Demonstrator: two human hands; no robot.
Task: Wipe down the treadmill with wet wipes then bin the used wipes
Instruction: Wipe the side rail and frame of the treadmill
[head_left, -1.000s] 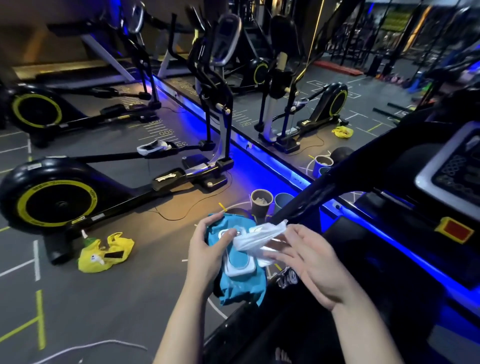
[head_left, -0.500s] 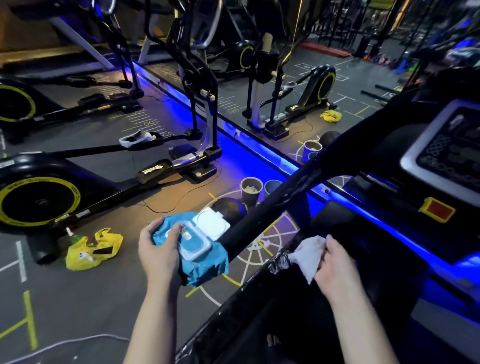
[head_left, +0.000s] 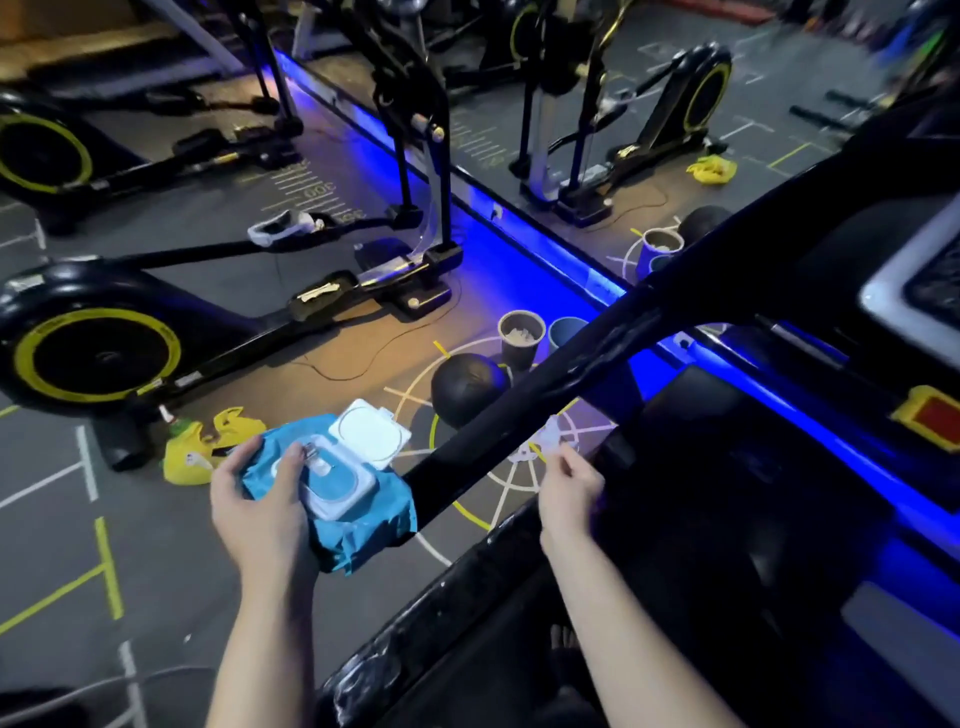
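Observation:
My left hand (head_left: 260, 499) grips a blue pack of wet wipes (head_left: 337, 499) with its white lid flipped open, held left of the treadmill's black handrail (head_left: 597, 353). On the other side of the rail my right hand (head_left: 569, 488) pinches a white wet wipe (head_left: 545, 441), bunched up against the rail's lower stretch. The treadmill console (head_left: 914, 291) with its red stop tag (head_left: 935, 421) sits at the right, and the dark deck fills the lower right.
A black and yellow exercise bike (head_left: 98, 353) stands on the left. A yellow bag (head_left: 202, 447) lies on the floor by it. A dark ball (head_left: 467, 387) and two cups (head_left: 522, 338) sit on the floor past the rail. A mirror with a blue light strip (head_left: 519, 244) runs behind them.
My right hand carried the wipe from beside the pack up to the handrail. The left hand with the pack has drawn slightly left, lid still open.

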